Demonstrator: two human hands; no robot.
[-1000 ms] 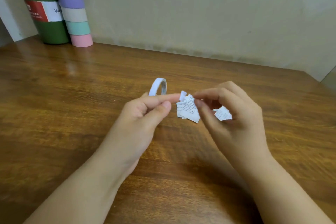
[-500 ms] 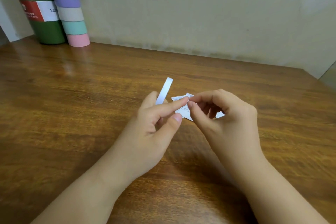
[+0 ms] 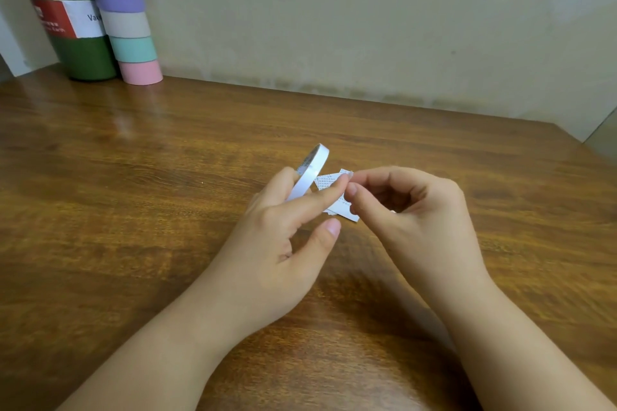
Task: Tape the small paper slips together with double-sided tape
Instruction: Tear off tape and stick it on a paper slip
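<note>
A thin white roll of double-sided tape (image 3: 309, 173) is held on edge in my left hand (image 3: 283, 237), its fingers curled round the roll. That hand's forefinger stretches right and meets the fingertips of my right hand (image 3: 410, 210). My right thumb and forefinger pinch a tiny white piece of tape (image 3: 347, 173) at the forefinger's tip. Small printed paper slips (image 3: 329, 182) lie on the wooden table (image 3: 167, 177) just behind and under the fingertips, partly hidden by both hands.
A dark green bottle (image 3: 63, 13) with a red and white label stands at the back left against the wall. Beside it rises a stack of pastel tape rolls (image 3: 125, 13). The table's right back corner is at the far right.
The hands dropped closer to the table from a second ago. The tape roll turned in my left hand, now showing its outer band. The slips, held up earlier, now lie on the table.
</note>
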